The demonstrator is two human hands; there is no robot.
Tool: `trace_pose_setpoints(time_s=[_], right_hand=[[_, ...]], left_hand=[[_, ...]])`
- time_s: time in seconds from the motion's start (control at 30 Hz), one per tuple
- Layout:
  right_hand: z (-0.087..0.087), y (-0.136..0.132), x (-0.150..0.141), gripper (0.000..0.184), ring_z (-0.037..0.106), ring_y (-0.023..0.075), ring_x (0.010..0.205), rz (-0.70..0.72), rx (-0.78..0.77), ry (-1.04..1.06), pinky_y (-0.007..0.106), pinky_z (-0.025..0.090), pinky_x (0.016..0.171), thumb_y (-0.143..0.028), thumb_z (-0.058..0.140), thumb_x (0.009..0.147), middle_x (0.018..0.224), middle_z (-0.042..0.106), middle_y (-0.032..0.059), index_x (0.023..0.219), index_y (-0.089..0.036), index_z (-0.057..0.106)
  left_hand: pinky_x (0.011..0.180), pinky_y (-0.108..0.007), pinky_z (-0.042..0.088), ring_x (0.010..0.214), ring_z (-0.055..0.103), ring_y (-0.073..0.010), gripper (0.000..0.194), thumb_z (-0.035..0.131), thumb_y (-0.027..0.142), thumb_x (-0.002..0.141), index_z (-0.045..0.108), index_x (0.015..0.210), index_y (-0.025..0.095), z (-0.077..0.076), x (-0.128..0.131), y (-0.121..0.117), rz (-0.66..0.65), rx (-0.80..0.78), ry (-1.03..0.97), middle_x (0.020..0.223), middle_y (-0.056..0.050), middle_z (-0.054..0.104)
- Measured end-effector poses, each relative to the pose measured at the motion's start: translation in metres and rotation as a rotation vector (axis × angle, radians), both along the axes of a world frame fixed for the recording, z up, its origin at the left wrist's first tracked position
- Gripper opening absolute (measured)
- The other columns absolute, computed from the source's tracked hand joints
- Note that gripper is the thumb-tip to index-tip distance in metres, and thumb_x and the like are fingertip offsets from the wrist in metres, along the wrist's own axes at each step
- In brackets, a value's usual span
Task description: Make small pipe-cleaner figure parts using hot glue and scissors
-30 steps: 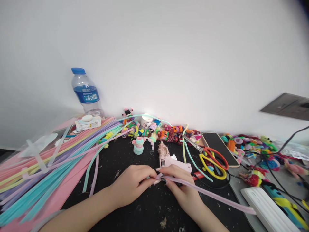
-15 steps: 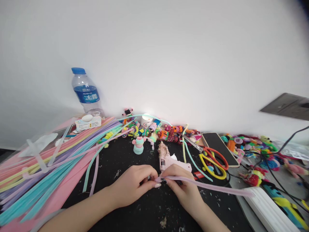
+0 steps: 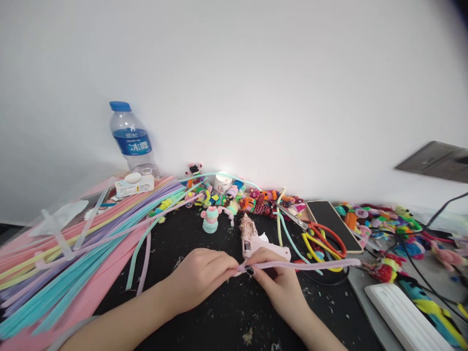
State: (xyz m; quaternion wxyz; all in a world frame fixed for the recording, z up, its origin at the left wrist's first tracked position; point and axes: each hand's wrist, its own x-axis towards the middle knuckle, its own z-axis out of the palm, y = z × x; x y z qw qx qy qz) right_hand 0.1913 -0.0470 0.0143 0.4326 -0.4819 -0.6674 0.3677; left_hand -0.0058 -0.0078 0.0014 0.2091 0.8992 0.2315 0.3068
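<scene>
My left hand (image 3: 203,275) and right hand (image 3: 278,282) are pinching one end of the lilac pipe cleaner (image 3: 310,265), seemingly to steady it.

Lighting bright, diffuse, src out of view; white wall (image 3: 256,97) brightest low ctr, nr blown out just abv paper cup (image 3: 222,184), dimming twd pic edges. Black mat (image 3: 215,321) v. dark, low detail. Left hand (image 3: 203,275) & right hand (image 3: 278,282) lit evenly, faint shading underneath. Lilac stem (image 3: 310,265) slightly soft. Wide-angle distortion: socket plate (image 3: 433,162) stretched, stem bundle (image 3: 87,253) smeared nr pic's L edge. Dark vignette top R corner.
</scene>
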Motion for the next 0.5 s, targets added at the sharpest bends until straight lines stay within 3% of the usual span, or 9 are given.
trace_pose_setpoints(time_s=[0.33,0.5], right_hand=[[-0.0028,-0.0004,-0.0002,0.011,0.057,0.0156,0.066,-0.002,-0.125,0.067,0.025,0.043,0.061,-0.024,0.061,0.081,0.069,0.064,0.0024,0.076,-0.017,0.067],[-0.0022,0.0001,-0.0008,0.011,0.056,0.0144,0.063,-0.012,-0.134,0.089,0.024,0.043,0.060,-0.023,0.061,0.081,0.065,0.063,0.0008,0.072,-0.018,0.067]], left_hand=[[0.060,-0.021,0.041,0.063,0.058,-0.0119,0.018,0.042,0.017,0.091,0.058,0.086,0.015,-0.0001,0.0017,-0.0013,0.027,0.000,-0.082,0.070,-0.001,0.064],[0.060,-0.019,0.041,0.059,0.056,-0.0096,0.016,0.046,0.014,0.088,0.060,0.081,0.016,0.0029,0.0037,-0.0015,0.052,-0.164,-0.090,0.066,0.001,0.063]])
